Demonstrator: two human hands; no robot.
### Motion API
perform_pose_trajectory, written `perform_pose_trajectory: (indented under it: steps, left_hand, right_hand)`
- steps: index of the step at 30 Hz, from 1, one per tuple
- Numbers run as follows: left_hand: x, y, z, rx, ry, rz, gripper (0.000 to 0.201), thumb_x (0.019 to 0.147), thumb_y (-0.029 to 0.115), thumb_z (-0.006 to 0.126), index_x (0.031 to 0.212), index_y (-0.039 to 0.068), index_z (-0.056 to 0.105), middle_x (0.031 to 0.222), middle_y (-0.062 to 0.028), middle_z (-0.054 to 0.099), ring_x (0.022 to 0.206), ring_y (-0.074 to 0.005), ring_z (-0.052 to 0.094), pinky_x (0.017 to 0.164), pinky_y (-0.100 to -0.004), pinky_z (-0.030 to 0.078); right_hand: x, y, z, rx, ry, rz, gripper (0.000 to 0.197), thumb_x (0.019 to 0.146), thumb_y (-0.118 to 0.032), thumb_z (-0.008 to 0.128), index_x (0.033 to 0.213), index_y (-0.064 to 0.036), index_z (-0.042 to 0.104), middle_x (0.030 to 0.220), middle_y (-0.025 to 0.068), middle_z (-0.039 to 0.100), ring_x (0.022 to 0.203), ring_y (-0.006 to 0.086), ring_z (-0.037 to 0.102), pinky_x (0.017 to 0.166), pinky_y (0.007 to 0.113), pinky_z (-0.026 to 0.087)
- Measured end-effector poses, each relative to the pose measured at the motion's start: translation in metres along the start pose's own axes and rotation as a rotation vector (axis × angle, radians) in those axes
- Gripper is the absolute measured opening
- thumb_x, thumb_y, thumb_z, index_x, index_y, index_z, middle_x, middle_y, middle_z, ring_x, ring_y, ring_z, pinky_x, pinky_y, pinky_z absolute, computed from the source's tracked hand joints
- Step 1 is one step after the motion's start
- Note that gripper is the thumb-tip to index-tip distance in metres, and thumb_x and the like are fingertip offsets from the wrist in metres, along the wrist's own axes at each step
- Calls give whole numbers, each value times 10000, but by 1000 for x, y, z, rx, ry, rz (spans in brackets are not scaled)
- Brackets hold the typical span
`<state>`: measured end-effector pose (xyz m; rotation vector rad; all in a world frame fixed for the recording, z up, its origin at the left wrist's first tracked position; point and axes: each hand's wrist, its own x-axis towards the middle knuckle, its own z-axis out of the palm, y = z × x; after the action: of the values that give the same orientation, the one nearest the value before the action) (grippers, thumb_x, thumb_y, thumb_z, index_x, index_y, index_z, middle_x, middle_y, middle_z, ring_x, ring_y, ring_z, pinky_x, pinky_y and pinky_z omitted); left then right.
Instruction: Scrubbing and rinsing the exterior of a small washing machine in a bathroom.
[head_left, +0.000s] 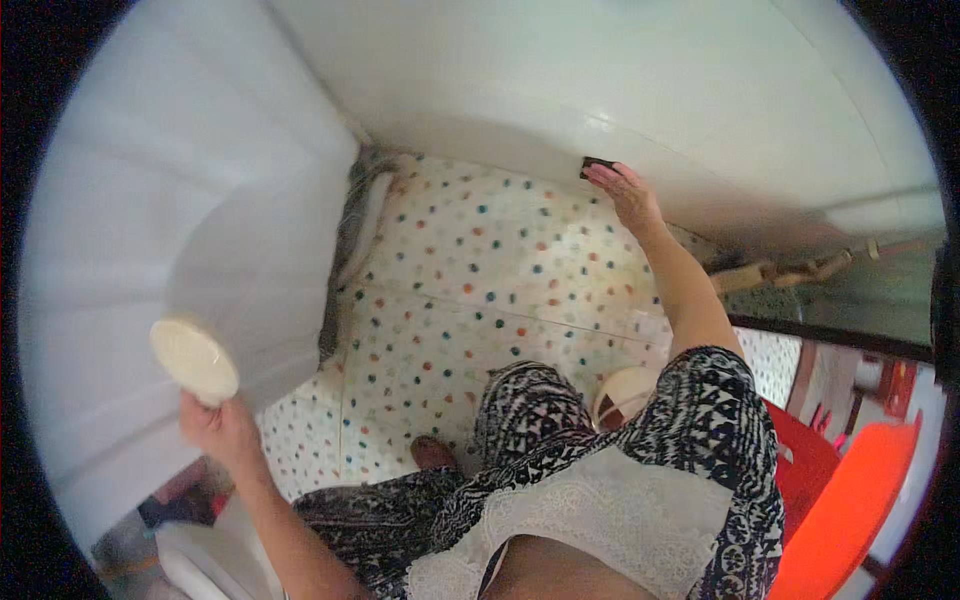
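My left hand grips the edge of a round cream dish, perhaps a shallow bowl or a lid. It holds the dish up in front of the large white panel on the left. On the far side, my right hand reaches out with its fingers over a small dark pad. The pad rests against the glossy white wall, low down near the floor. My fingers partly hide the pad, so its exact kind is unclear.
A smooth whitish panel rises on the left, with greyish material along its lower edge. The floor is white with coloured spots. A pale bucket stands beside my leg, and an orange-red chair is at the lower right.
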<state>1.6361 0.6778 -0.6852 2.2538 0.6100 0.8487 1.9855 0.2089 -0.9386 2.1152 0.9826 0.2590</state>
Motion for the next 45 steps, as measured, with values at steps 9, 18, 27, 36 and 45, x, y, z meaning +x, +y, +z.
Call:
perform_pose_trajectory:
  steps: [9, 18, 27, 36, 45]
  left_hand:
    - [-1, 23, 38, 241, 32, 2, 225, 812, 84, 579, 976, -70, 578, 876, -121, 629, 800, -166, 568, 715, -273, 443]
    - [5, 39, 61, 233, 54, -42, 240, 808, 92, 593, 977, -79, 582, 846, -127, 615, 749, -183, 571, 664, -284, 454]
    - [-11, 71, 89, 261, 85, -106, 278, 828, 155, 610, 977, -76, 571, 783, -87, 604, 643, -131, 529, 552, -250, 426]
    - [-10, 49, 103, 232, 62, -193, 323, 833, 196, 639, 994, -75, 567, 834, -101, 605, 666, -126, 525, 575, -244, 434]
    - [-12, 57, 96, 154, 25, -156, 208, 823, 159, 650, 927, -8, 582, 660, -25, 540, 554, -69, 460, 475, -199, 335]
  right_hand:
    - [44, 148, -159, 520, 790, 484, 574, 776, -308, 575, 1315, -194, 411, 1382, 133, 322, 1302, 317, 253, 1043, 494, 197]
    - [7, 92, 12, 1316, 807, 1725, 760, 901, -363, 382, 1403, -5, -62, 1447, 272, -101, 1351, 396, -23, 1085, 462, 42]
    - [91, 27, -33, 2789, 964, 1546, 810, 881, -623, 261, 1422, -148, -109, 1496, 72, -80, 1371, 213, -35, 1098, 360, -6]
    - [-116, 138, 161, 2424, 1425, 1607, 820, 842, -691, 209, 1429, -124, 123, 1495, 53, 96, 1358, 281, 109, 1078, 492, 121]
    - [47, 9, 89, 3123, 1343, 1474, 826, 826, -684, 278, 1414, -111, 188, 1474, 51, 172, 1343, 259, 167, 1092, 462, 139]
